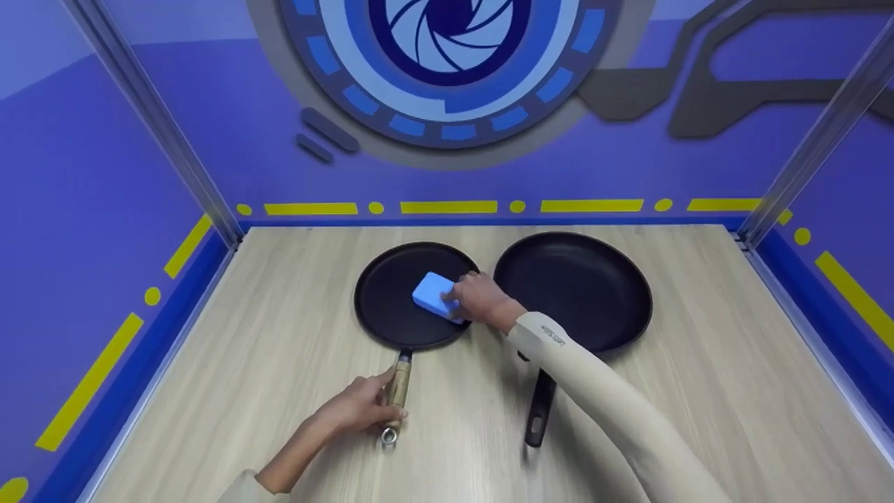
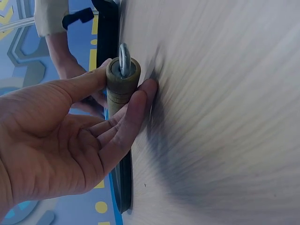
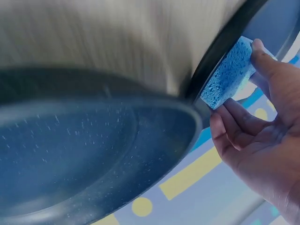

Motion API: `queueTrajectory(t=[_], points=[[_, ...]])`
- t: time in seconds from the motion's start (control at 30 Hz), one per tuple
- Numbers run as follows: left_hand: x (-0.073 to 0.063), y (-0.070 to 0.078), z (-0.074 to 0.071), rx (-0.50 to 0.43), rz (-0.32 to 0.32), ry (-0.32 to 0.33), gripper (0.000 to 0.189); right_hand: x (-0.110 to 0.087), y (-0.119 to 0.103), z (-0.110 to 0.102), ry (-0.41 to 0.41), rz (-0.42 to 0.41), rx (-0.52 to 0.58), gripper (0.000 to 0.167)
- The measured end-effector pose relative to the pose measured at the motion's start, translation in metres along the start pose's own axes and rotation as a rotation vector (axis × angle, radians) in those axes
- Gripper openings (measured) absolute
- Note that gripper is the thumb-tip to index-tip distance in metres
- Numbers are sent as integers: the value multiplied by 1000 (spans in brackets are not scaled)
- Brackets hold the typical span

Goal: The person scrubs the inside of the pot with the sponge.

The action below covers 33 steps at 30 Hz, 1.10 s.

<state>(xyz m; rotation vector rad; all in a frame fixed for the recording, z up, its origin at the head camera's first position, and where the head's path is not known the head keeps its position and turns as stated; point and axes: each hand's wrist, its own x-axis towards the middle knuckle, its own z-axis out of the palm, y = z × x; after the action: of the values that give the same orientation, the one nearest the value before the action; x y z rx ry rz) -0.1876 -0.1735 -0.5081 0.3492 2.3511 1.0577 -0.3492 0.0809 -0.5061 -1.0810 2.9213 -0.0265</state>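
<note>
A flat black pan [image 1: 387,300] with a low rim lies on the table, its wooden handle [image 1: 399,384] pointing toward me. My left hand [image 1: 360,404] grips that handle, thumb on one side and fingers on the other, as the left wrist view shows; a metal ring [image 2: 124,60] closes the handle's end. Over the pan's right part, my right hand [image 1: 480,299] pinches a blue sponge [image 1: 431,292] between thumb and fingers. The sponge rests on the pan's surface. In the right wrist view its porous side [image 3: 228,72] shows near the rim.
A deeper black frying pan [image 1: 573,286] stands close on the right, its black handle [image 1: 540,412] toward me and partly under my right forearm. Light specks dot its inside in the right wrist view. Blue-purple panels [image 1: 230,126] wall the wooden table [image 1: 293,293] at back and sides.
</note>
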Motion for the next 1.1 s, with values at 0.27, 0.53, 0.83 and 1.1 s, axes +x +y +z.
queueTrajectory(t=[0.27,0.53,0.83,1.1], points=[[3,1,0,18,8,22,89,-8,-16,-4,-5,-82,100,42],[0,1,3,-11,8,22,88,-12,-14,-1,19,-89,230,42],[-2,1,3,-26,6,-13,86,-3,-16,-12,-107,-56,326,41],[0,-1,0,-13,16,-4,87,5,-17,-14,-169,-116,314,41]])
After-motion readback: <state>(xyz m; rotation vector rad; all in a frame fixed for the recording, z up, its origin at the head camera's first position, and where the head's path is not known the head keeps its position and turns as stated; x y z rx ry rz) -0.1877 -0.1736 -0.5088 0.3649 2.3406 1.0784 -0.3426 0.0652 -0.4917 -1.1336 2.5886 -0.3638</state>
